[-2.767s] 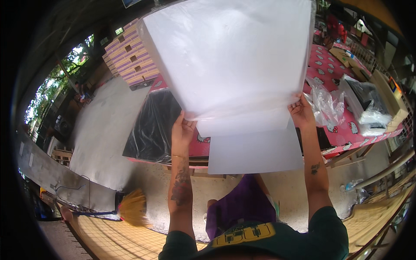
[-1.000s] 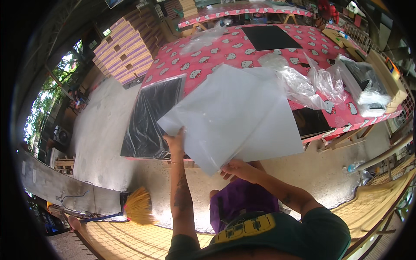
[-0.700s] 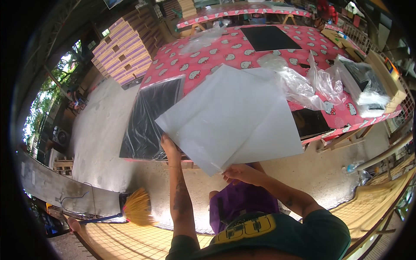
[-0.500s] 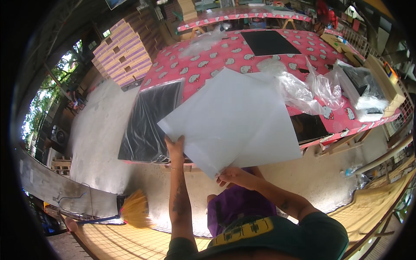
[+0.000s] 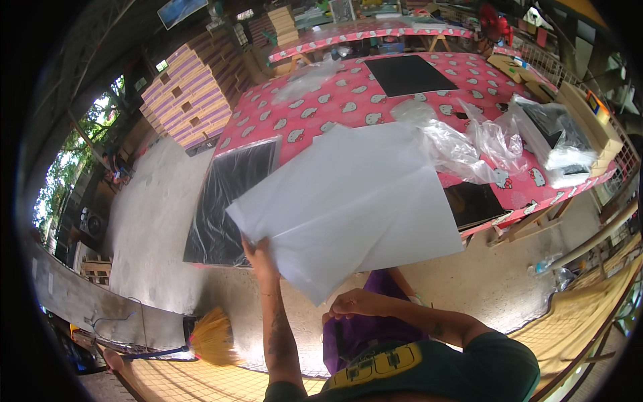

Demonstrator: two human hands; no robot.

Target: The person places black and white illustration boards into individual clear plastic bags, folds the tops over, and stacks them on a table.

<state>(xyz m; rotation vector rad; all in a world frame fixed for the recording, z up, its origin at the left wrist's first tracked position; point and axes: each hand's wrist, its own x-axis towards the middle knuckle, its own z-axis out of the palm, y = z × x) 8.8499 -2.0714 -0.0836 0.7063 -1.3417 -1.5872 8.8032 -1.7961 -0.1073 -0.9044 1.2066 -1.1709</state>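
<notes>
Sheet-positioning appears in hand: the thin, matte-white rectangular sheet (image 5: 341, 208) overhangs the pink patterned table (image 5: 335, 104), left hand (image 5: 263, 260) pinching its left edge, right hand (image 5: 362, 304) curled beside its near corner, grip indeterminable, the next move calling for a sure hold there.

Panel (image 5: 231, 197) left, bags (image 5: 445, 141) right of sheets (image 5: 355, 208)

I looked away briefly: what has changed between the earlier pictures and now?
The white sheet, first held up by both hands, has come down at an angle over the pink table. The right hand, lately at its near corner, appears to have let go and drawn back toward the body. The left hand remains at its left edge; the broom and film-covered black panel stayed put.
</notes>
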